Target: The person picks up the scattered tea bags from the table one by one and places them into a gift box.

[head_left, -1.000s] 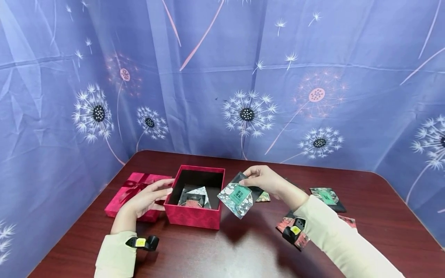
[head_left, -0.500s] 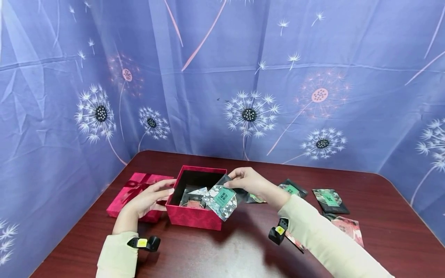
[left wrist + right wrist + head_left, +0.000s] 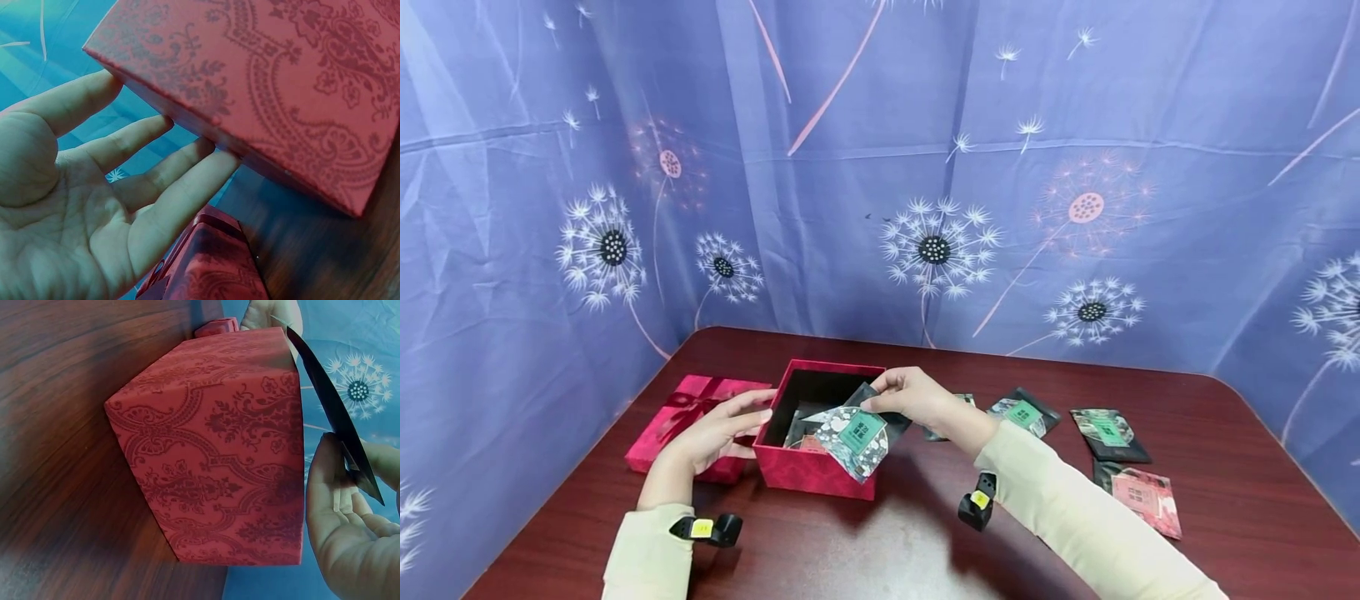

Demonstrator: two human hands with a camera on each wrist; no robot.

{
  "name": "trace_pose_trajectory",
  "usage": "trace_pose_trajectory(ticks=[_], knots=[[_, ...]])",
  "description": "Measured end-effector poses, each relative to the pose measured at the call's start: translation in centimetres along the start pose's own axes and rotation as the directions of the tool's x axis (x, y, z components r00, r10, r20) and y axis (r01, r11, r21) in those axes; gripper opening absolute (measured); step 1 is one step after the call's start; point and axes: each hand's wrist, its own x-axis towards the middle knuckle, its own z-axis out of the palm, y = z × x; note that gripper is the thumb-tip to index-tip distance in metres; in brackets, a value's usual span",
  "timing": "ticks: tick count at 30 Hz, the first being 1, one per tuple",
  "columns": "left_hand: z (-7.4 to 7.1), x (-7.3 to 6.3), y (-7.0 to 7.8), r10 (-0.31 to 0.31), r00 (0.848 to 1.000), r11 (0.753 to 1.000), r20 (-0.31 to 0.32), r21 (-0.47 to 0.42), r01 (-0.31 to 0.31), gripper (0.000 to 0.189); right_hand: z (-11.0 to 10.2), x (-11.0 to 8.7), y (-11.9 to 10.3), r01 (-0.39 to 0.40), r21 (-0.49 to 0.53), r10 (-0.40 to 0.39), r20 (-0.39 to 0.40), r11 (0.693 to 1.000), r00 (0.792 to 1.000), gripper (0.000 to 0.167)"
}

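A: Head view, item 1?
B: Box (image 3: 818, 433), red, open, mid-table (image 3: 887, 542). Left hand (image 3: 715, 433) flat vs. its left wall, fingers straight, nothing gripped; likely steadying it.

A: Item 2?
B: Packet (image 3: 853, 433), green label, black back. Pinched at top corner by right hand (image 3: 913, 396), thumb + fingers curled on it. Hangs tilted over box's right-front rim, lower edge dipping inside; held by corner prob. to keep fingers out of the box.

A: In box already?
B: Other packets, at least one, count unclear.

A: Rest of table?
B: Lid (image 3: 688, 412) w/ bow, left of box, partly under left hand. Loose packets right of box: green (image 3: 1024, 412), another green (image 3: 1108, 433), pink (image 3: 1142, 498). Well apart from box.

A: Left wrist view?
B: Left hand (image 3: 94, 206) wide open, fingertips touching box (image 3: 269, 81) at its lower edge. Lid (image 3: 212, 262) corner just below. No grip.

A: Right wrist view?
B: Box (image 3: 219, 450) side fills frame. Packet (image 3: 331, 406) seen edge-on, dark, slanting above the rim. Right hand (image 3: 350, 519) closed on its lower end. Left hand's fingertips (image 3: 272, 312) at far side of box.
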Motion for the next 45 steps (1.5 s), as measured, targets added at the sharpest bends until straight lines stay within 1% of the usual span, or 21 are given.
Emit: trace_pose_trajectory(ticks=[5,9,13,19,26,31,34,37,41,45], knots=[[-0.1,-0.2,-0.1,0.004,1.0,1.0,-0.001,0.0,-0.004,0.067,0.8,0.4,0.0,-0.015,0.044,0.015,-0.008,0.999,1.0,0.015],[-0.1,-0.2,-0.2,0.015,1.0,1.0,0.009,-0.01,-0.015,0.066,1.4,0.9,-0.1,-0.016,0.051,0.017,-0.024,0.999,1.0,0.016],[-0.1,-0.1,-0.2,0.008,1.0,1.0,0.004,-0.007,-0.008,0.066,2.0,1.3,-0.3,-0.005,0.036,0.007,-0.05,0.999,0.999,0.017],[0.1,-0.1,-0.1,-0.006,1.0,1.0,-0.001,-0.004,0.006,0.067,2.7,1.8,-0.6,0.011,-0.004,-0.011,-0.112,1.0,0.994,0.016],[0.3,-0.1,-0.1,-0.014,1.0,1.0,-0.009,-0.01,0.014,0.067,3.3,2.8,-0.7,-0.014,-0.049,0.004,-0.202,0.999,0.979,0.013],[0.5,-0.1,-0.1,-0.01,1.0,1.0,-0.005,-0.018,0.01,0.066,3.5,3.3,-0.8,-0.033,-0.018,0.028,-0.246,0.999,0.969,0.013],[0.5,-0.1,-0.1,0.0,1.0,1.0,0.007,-0.012,0.0,0.067,3.7,3.5,-0.8,-0.025,0.016,0.028,-0.274,1.0,0.961,0.014],[0.4,0.0,0.0,-0.003,1.0,1.0,0.001,-0.016,0.003,0.066,3.9,3.7,-0.8,-0.009,0.027,0.016,-0.307,1.0,0.952,0.015],[0.2,0.1,0.0,-0.008,1.0,1.0,-0.006,-0.018,0.008,0.066,4.2,3.9,-0.9,-0.007,-0.036,-0.004,-0.316,0.999,0.949,0.015],[0.2,0.0,0.1,-0.004,1.0,1.0,-0.005,-0.016,0.004,0.066,4.5,4.0,-0.9,-0.005,-0.146,-0.04,-0.305,0.989,0.952,0.016]])
